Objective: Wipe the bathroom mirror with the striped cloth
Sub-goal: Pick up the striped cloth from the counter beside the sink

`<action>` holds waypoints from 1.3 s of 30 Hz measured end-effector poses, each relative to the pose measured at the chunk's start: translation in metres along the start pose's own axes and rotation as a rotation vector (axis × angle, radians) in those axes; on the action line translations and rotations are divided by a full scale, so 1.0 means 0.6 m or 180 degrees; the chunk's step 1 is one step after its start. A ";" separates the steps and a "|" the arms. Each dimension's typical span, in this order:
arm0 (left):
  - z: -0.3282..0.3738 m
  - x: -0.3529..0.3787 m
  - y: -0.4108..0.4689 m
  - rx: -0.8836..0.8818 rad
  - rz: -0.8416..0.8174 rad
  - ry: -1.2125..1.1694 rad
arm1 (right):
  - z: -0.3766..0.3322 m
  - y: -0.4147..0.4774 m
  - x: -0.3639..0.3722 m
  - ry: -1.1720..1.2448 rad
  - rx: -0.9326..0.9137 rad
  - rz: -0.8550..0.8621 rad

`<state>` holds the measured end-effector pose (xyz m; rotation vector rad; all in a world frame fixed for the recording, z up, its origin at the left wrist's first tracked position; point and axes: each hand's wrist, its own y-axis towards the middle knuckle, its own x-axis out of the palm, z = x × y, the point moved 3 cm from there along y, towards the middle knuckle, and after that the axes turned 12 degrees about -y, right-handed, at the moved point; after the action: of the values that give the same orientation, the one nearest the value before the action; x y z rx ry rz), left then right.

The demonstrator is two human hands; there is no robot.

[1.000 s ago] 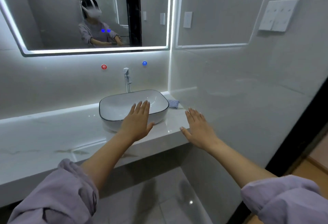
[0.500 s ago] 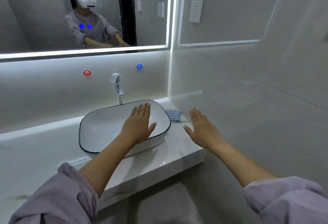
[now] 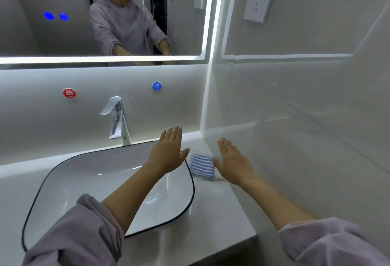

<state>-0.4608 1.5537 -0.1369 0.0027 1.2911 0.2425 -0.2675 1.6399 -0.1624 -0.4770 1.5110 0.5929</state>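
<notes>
Two hands, left hand (image 3: 168, 152) and right hand (image 3: 234, 160), brought closer, now flanking the cloth (image 3: 201, 165) | fingers straight, nothing gripped | mirror (image 3: 52, 38) not yet wiped

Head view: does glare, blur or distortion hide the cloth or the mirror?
Head view: wide-angle bending curves the counter and basin; the lit strip edging the mirror blooms white and reflects off the glossy wall; the cloth is sharp, stripes legible, between the left hand and right hand, neither blurred.
</notes>
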 end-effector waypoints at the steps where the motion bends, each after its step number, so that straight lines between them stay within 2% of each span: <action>1: -0.003 0.006 0.024 -0.0037 -0.0013 -0.0033 | 0.007 0.021 0.010 0.0026 -0.0009 -0.0061; 9: -0.047 0.063 0.133 -0.0222 -0.0352 -0.0096 | 0.024 0.128 0.084 0.0362 0.0096 -0.0559; 24: -0.087 0.152 0.238 0.0124 -0.0867 -0.0037 | 0.025 0.179 0.185 0.0570 0.0616 -0.1005; 33: -0.067 0.243 0.273 0.0030 -0.1587 -0.0181 | 0.023 0.177 0.250 0.0914 0.1117 -0.1261; 39: -0.055 0.305 0.288 -0.0575 -0.1918 -0.0694 | 0.031 0.185 0.279 0.1151 0.1546 -0.1267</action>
<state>-0.4761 1.7506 -0.2962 -0.4947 0.9974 -0.1575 -0.3284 1.7485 -0.3210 -0.5008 1.7681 -0.1851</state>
